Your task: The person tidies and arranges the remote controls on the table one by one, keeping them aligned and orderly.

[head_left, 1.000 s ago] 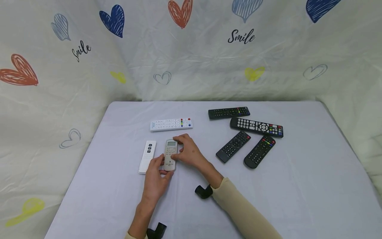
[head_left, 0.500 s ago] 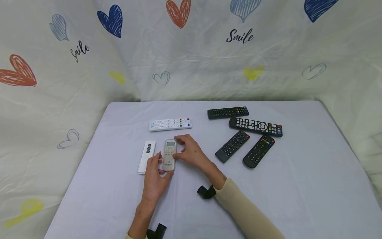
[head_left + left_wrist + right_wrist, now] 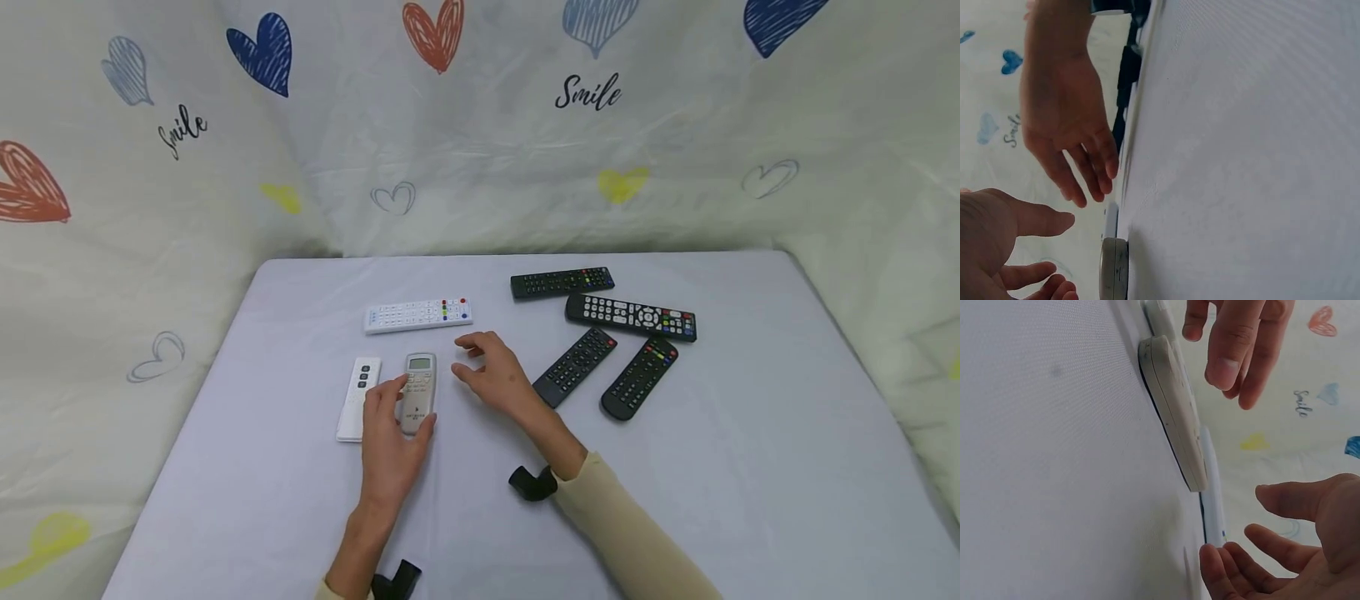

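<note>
A beige air-conditioner remote [image 3: 420, 392] with a small screen lies flat on the white table, its long side pointing away from me. My left hand [image 3: 392, 450] hovers over its near end, thumb and fingers spread; the left wrist view shows a gap between this hand and the remote [image 3: 1113, 269]. To the right, my right hand [image 3: 498, 375] is off the table with loosely bent fingers, holding nothing. In the right wrist view the remote [image 3: 1174, 415] stands apart from both hands. Left of it lies a slim white remote [image 3: 358, 400], partly behind my left fingers.
Behind these, a white remote [image 3: 417, 316] with coloured buttons lies crosswise. Several black remotes are grouped at right: one at the back [image 3: 562, 282], a wider one [image 3: 630, 317] and two slanted ones, the left [image 3: 576, 367] beside my right wrist. A heart-patterned sheet [image 3: 487, 167] hangs behind the table.
Both hands have let go of the beige remote. The right hand has drawn back to the right; the left fingers have lifted off its edges. The head view has shifted slightly.
</note>
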{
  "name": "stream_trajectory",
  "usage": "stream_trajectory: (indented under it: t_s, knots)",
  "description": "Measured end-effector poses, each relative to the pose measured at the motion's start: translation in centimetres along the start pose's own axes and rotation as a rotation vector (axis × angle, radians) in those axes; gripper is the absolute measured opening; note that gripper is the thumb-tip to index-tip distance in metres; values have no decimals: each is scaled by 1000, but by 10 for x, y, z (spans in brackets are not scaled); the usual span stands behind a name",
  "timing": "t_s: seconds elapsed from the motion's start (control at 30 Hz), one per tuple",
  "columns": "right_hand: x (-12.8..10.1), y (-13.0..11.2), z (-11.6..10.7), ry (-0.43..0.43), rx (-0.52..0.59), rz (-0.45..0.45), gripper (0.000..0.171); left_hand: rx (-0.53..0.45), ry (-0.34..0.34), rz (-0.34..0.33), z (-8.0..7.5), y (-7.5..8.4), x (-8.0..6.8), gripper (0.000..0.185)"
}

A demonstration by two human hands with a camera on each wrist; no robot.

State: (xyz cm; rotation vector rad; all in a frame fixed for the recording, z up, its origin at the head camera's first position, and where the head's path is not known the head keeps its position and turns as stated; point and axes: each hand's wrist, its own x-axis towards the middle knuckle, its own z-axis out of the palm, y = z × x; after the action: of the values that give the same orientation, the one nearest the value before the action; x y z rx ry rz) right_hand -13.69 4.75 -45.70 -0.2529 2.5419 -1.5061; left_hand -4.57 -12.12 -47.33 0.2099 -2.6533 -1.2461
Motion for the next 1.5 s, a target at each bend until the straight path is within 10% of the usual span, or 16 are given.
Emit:
stream_trajectory:
  t_s: [0.73, 1.5]
  knots:
    - [-11, 11, -36, 240, 73, -17, 29, -93, -76, 183, 28, 19, 0, 48]
    - [-20, 30, -77, 281, 26, 51, 37, -88, -238, 150, 43, 33, -1, 41]
